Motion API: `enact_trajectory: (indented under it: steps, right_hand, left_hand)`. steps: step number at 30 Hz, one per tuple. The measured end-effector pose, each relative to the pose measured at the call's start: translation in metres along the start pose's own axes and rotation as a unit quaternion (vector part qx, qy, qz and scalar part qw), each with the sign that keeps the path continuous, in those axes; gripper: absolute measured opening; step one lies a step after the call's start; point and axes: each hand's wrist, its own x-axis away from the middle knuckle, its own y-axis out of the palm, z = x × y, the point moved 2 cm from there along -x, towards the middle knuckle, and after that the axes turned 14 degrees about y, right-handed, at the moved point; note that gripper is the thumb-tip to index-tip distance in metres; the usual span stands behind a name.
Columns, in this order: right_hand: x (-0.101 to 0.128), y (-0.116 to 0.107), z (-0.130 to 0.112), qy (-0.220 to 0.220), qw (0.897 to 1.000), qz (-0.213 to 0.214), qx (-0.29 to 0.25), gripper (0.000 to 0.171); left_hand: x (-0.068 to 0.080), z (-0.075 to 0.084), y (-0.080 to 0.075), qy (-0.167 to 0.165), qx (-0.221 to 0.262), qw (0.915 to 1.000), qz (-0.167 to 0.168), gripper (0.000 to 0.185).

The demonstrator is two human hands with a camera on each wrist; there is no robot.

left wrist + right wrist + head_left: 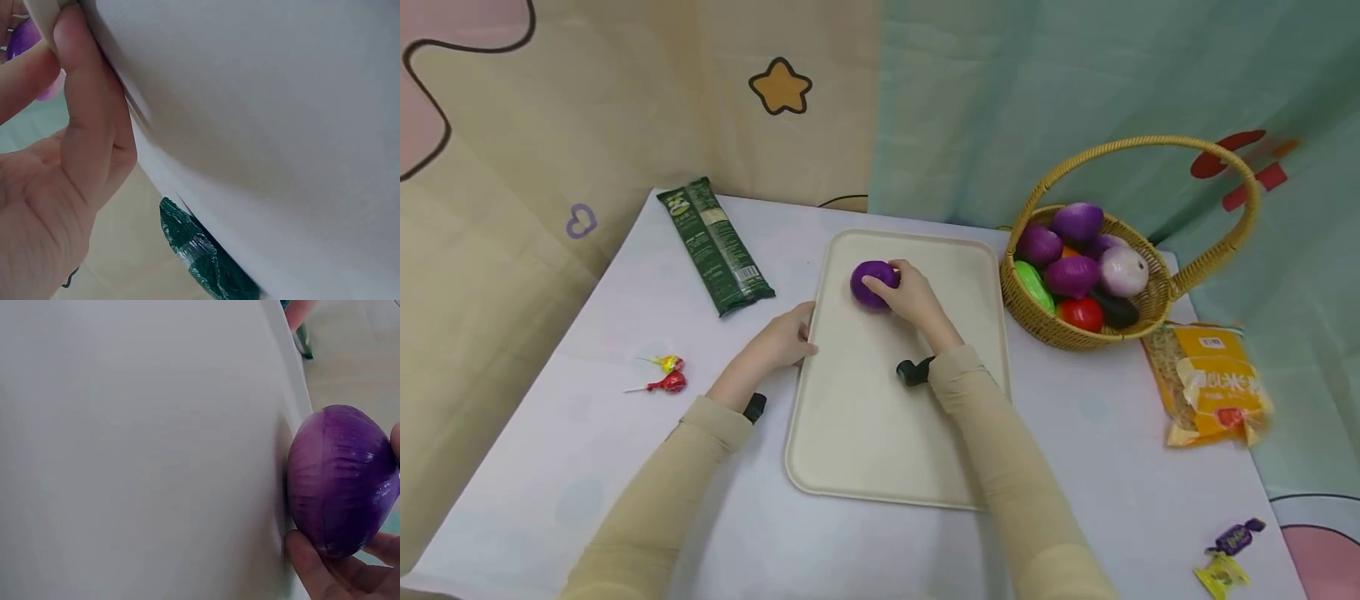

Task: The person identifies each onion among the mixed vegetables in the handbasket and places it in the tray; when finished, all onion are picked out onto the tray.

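Tray (880,433), cream-coloured, is set lengthwise on the white table (587,433). A purple onion (872,284) is placed on the far part of the tray and is gripped by the right hand (907,297), whose fingers are curled round its right side; in the right wrist view the onion is seen resting against the tray surface with fingertips (309,565) under it. The left edge of the tray is held by the left hand (784,340); in the left wrist view its thumb (84,94) is pressed over the rim, the other fingers lying beneath.

A wicker basket (1078,333) is stood to the right of the tray, apart from it, and is filled with further toy vegetables in purple, green, red and black. A green packet (715,246) is laid left of the tray, two lollipops (664,375) nearer the left edge. An orange packet (1213,383) is noted beside the basket, and wrapped sweets (1231,554) at the near right corner.
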Motion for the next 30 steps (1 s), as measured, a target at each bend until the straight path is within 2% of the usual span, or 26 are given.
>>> enact_trajectory:
  steps: [5,7,10,12,15,19,21,24,27,30]
  right_hand:
    - [0.007,-0.003,0.002,0.007,0.999,-0.036,-0.013,0.086]
    - [0.015,-0.011,0.004,0.008,0.999,-0.036,-0.019,0.083]
    - [0.029,-0.03,0.01,-0.013,0.999,-0.018,-0.04,0.072]
    - [0.039,-0.047,0.017,-0.037,0.997,0.008,-0.061,0.062]
    - [0.056,-0.077,0.03,-0.075,0.99,0.073,-0.094,0.049]
    - [0.072,-0.12,0.052,-0.094,0.971,0.186,-0.117,0.039]
    - [0.077,-0.138,0.067,-0.085,0.961,0.237,-0.11,0.038]
    - [0.08,-0.16,0.09,-0.045,0.953,0.283,-0.094,0.041]
    - [0.082,-0.175,0.109,-0.005,0.949,0.307,-0.069,0.049]
    - [0.082,-0.185,0.12,0.009,0.949,0.312,-0.054,0.057]
  left_hand:
    - [0.005,-0.004,0.001,-0.008,0.015,0.9999,0.001,0.079]
    - [0.006,-0.006,0.001,-0.008,0.02,0.9998,0.001,0.079]
    - [0.007,-0.008,0.0,-0.005,0.033,0.9994,-0.002,0.079]
    - [0.006,-0.008,-0.001,-0.003,0.043,0.9991,-0.003,0.078]
    - [0.004,-0.009,-0.002,-0.003,0.055,0.9984,-0.006,0.077]
    - [0.0,-0.008,-0.006,-0.007,0.063,0.9979,-0.012,0.073]
    - [-0.001,-0.009,-0.007,-0.01,0.068,0.9974,-0.019,0.071]
    - [-0.003,-0.008,-0.009,-0.015,0.078,0.9964,-0.029,0.066]
    - [-0.003,-0.007,-0.008,-0.021,0.087,0.9954,-0.035,0.062]
    - [-0.005,-0.006,-0.007,-0.024,0.094,0.9945,-0.038,0.059]
